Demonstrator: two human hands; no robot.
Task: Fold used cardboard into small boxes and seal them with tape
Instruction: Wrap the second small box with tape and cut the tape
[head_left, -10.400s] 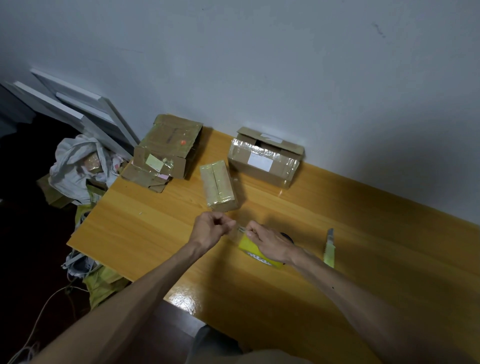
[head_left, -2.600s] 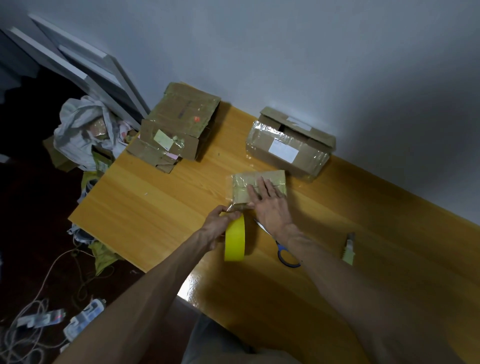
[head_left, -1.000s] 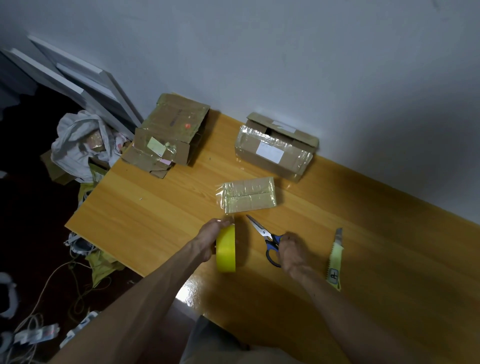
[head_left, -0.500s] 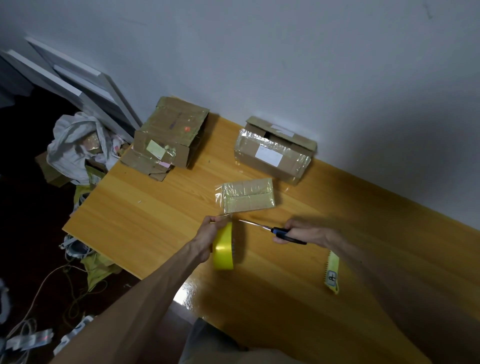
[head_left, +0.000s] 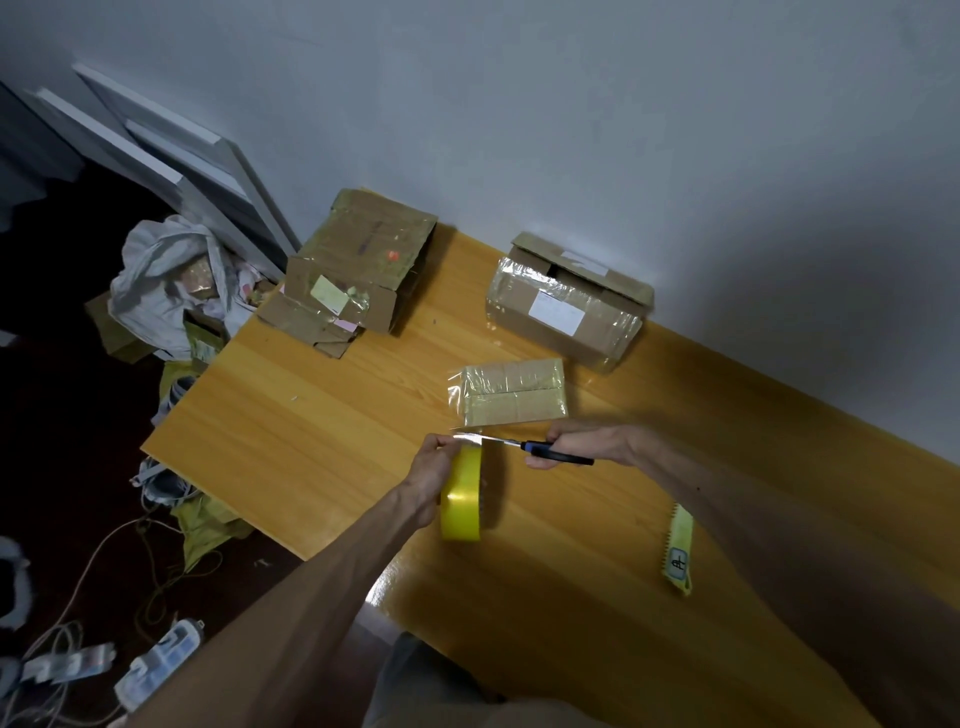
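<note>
Wooden table (head_left: 322, 441), grey wall behind. Your left hand (head_left: 431, 467) grips the yellow tape roll (head_left: 461, 493); your right hand (head_left: 587, 446) holds scissors (head_left: 540, 450), blades at the tape. Small taped box (head_left: 511, 391) lies just beyond both hands.

A home room — wooden table (head_left: 311, 426), plain wall (head_left: 571, 130) (cables (head_left: 91, 560) littering the floor (head_left: 62, 441)).

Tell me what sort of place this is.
Likely a spare room at home, used for packing: a wooden table stands against a bare wall, taped cardboard boxes sit on it, and a power strip lies on the dark floor.
</note>
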